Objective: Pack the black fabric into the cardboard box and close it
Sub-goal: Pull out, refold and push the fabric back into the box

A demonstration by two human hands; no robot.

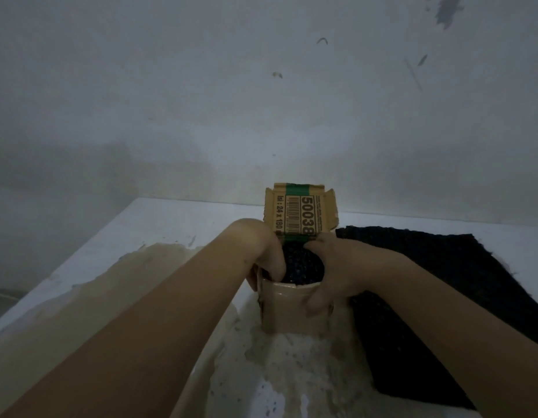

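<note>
My left hand tucks black fabric into the cardboard box with curled fingers, my right hand grips its wall, and the flap is not yet closed.

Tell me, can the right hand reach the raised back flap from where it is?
Probably yes: the right hand grips the box just below the flap, which stands upright with nothing between them.

matt cardboard box, rough black fabric

Rolled fabric sits in the box on the table, flat fabric to its right.
</note>
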